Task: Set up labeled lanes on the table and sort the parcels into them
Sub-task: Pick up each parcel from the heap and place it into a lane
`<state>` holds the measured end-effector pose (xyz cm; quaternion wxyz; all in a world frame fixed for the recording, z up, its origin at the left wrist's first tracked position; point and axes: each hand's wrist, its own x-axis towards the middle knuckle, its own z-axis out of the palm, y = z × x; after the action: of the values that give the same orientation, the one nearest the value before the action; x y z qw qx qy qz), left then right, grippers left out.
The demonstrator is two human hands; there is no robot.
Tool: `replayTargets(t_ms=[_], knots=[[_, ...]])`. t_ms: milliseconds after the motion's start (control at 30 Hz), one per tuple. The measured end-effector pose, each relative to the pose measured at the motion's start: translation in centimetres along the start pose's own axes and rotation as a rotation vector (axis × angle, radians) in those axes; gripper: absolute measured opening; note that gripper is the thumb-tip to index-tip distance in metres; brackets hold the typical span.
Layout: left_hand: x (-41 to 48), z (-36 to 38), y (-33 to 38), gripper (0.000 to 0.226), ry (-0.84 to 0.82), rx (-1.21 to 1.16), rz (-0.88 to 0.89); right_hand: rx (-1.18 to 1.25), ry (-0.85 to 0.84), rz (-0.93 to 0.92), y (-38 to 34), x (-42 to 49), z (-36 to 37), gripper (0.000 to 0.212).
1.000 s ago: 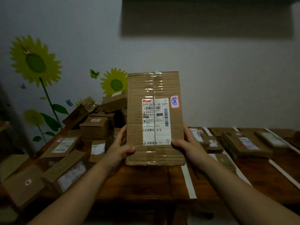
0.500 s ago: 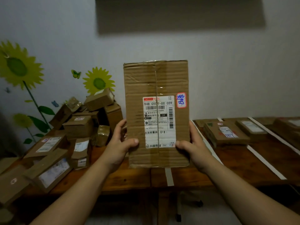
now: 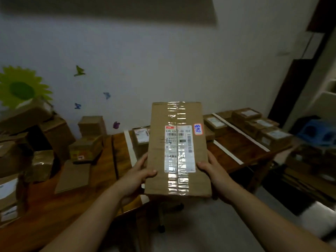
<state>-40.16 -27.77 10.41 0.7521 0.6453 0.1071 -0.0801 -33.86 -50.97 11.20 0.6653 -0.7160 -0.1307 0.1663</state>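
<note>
I hold a tall cardboard parcel [image 3: 179,148] in front of me, above the table's front edge. It carries a white shipping label, clear tape down the middle and a small red-edged sticker with blue writing. My left hand [image 3: 140,171] grips its left side, thumb on the front. My right hand [image 3: 209,168] grips its right side the same way. White tape strips [image 3: 130,146] mark lanes on the wooden table [image 3: 236,148]. Several sorted parcels [image 3: 261,124] lie in the right-hand lanes.
A heap of unsorted cardboard boxes [image 3: 54,135] covers the table's left part. One small parcel [image 3: 141,136] lies in the lane behind the held one. A blue object [image 3: 316,131] and dark clutter sit on the floor at right. The wall bears sunflower decals.
The view has swung right and tilted down. The parcel has tipped back from upright so its labelled face points more upward, and sits lower in view. Both hands keep their hold.
</note>
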Motion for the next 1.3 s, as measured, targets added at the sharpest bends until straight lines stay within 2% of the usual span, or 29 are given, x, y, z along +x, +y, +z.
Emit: replayTargets(t_ms=[67,233,367,433,533,600,700,767,833,900,967,1100,1167,1300], knots=[[1.3,1.8,0.0,0.091,-0.037,0.019,0.003,-0.015,0.021,0.004,0.6,-0.2,-2.4,0.102],[5.6,5.8,0.3,0.101,-0.164,0.090,-0.030,0.059,0.119,0.032,1.5,1.8,-10.2,0.113],[9.5,10.6,0.3,0.099,-0.193,0.117,-0.065,0.069,0.146,0.121,1.8,4.0,-17.2,0.098],[11.2,13.5,0.5,0.086,-0.139,0.088,-0.081,0.139,0.197,0.079,2.3,5.0,-20.3,0.097],[13.1,16.6,0.6,0.054,-0.054,0.001,-0.083,0.290,0.227,0.026,2.5,6.0,-23.3,0.093],[14.1,17.6,0.8,0.050,-0.006,-0.003,-0.065,0.287,0.269,-0.006,2.3,6.6,-25.1,0.083],[15.1,17.9,1.9,0.044,0.062,-0.018,-0.068,0.142,0.441,-0.115,1.9,7.7,-28.1,0.078],[16.2,17.9,2.5,0.039,0.121,-0.032,-0.039,0.065,0.463,-0.139,1.8,8.3,-29.3,0.059],[18.1,17.8,2.8,0.040,0.287,-0.087,0.014,0.005,0.436,-0.117,2.4,9.3,-29.3,0.040],[19.5,18.0,3.1,0.043,0.454,-0.149,0.057,-0.034,0.448,-0.091,3.4,10.3,-29.0,0.037],[21.0,18.1,2.9,0.042,0.477,-0.096,0.086,-0.084,0.470,-0.065,4.2,11.5,-28.6,0.041],[24.2,17.3,1.3,0.070,0.372,0.077,0.039,-0.311,0.419,0.039,6.2,14.4,-28.2,0.052],[25.8,16.7,0.0,0.075,0.349,0.146,-0.002,-0.385,0.381,0.054,7.5,15.5,-28.1,0.057],[27.5,16.8,-2.8,0.080,0.322,0.340,-0.069,-0.528,0.352,0.154,9.5,18.4,-28.0,0.084]])
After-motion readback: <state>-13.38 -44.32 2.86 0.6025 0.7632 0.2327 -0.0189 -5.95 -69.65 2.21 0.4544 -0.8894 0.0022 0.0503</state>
